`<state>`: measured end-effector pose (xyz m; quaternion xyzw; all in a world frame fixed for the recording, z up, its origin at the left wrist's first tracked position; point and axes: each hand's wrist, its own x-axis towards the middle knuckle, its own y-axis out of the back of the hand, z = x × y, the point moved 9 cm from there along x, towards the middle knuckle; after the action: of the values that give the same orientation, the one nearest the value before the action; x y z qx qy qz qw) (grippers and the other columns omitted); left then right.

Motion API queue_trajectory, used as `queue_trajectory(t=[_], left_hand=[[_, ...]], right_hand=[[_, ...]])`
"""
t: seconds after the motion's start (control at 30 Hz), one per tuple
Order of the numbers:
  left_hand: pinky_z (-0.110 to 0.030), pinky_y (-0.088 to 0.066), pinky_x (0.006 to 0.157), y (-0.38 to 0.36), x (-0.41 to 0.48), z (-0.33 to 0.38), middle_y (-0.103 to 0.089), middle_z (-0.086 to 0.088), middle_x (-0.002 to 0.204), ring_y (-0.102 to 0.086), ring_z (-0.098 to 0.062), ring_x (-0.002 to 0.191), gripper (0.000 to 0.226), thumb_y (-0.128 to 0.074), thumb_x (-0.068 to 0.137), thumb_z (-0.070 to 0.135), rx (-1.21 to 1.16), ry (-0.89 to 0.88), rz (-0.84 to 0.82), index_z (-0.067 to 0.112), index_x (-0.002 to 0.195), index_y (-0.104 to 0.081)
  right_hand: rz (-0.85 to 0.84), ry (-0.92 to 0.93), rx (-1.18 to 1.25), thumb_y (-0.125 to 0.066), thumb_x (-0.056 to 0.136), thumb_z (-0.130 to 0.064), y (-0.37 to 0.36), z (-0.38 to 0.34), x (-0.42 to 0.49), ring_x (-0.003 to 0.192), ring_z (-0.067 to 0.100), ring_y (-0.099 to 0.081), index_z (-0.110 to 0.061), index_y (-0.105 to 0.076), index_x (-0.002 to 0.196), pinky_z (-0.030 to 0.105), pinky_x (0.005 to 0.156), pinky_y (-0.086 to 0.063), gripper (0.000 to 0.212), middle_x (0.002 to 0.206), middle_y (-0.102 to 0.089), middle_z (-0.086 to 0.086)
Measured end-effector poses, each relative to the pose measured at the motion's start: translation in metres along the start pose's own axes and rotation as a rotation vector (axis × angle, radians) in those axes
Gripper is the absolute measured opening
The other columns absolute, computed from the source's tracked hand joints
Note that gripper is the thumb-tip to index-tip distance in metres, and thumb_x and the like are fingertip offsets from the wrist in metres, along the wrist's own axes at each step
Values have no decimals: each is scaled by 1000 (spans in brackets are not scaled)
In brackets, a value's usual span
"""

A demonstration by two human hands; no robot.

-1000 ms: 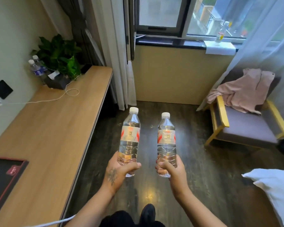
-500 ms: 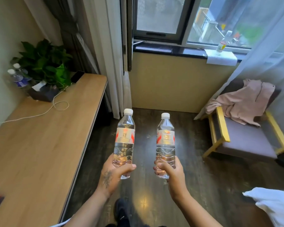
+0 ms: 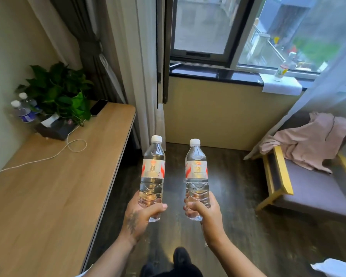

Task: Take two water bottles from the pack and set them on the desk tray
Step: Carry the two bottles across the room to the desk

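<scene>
I hold two clear water bottles with white caps and red-and-cream labels upright over the dark floor. My left hand [image 3: 140, 216] grips the base of the left bottle [image 3: 152, 172]. My right hand [image 3: 205, 213] grips the base of the right bottle [image 3: 196, 174]. Both bottles hang just right of the wooden desk [image 3: 54, 186]. The tray and the pack are out of view.
At the desk's far end stand a green plant [image 3: 62, 90], two blue-labelled bottles [image 3: 23, 109], a dark tissue box [image 3: 52, 127] and a phone [image 3: 98, 107], with a white cable [image 3: 68, 146]. A yellow-framed chair [image 3: 308, 184] with a pink garment stands at the right.
The view has tilted up and turned, so the dark tray at the desk's near left corner has dropped out of sight. Both hands keep the bottles upright, close together.
</scene>
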<state>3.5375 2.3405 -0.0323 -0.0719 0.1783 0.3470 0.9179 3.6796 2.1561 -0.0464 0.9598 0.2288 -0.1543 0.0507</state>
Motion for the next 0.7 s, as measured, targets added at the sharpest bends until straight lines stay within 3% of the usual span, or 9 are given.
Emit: queue_trajectory(t=[0.13,0.23,0.43,0.7], left_hand=[[-29,-59,79,1,9,5,-75,-7,107,-73,-25,100,80,-83,47,52,-45,2,92,20,119,-68],[-34,-59,82,11,9,7,-75,-10,108,-73,-28,102,81,-85,48,50,-109,6,200,19,121,-68],[-25,-63,64,50,-16,2,-81,2,92,-77,-16,84,67,-87,48,44,-188,12,469,26,111,-72],[-21,-61,59,106,-114,-38,-82,-2,88,-79,-15,77,64,-89,48,44,-346,17,927,23,106,-73]], right_hand=[[-95,8,-52,-74,57,-49,-6,-8,31,97,25,-78,-26,-66,114,37,81,-67,62,99,-81,-3],[-198,17,-65,-74,56,-51,-21,-19,53,94,24,-78,-26,-65,116,34,78,-66,66,102,-80,1],[-520,17,-120,-73,57,-46,-92,-32,74,74,14,-76,-12,-64,116,27,67,-63,68,101,-76,16],[-982,-28,-177,-81,59,-36,-212,-21,22,74,26,-72,-3,-63,118,31,64,-62,70,94,-72,30]])
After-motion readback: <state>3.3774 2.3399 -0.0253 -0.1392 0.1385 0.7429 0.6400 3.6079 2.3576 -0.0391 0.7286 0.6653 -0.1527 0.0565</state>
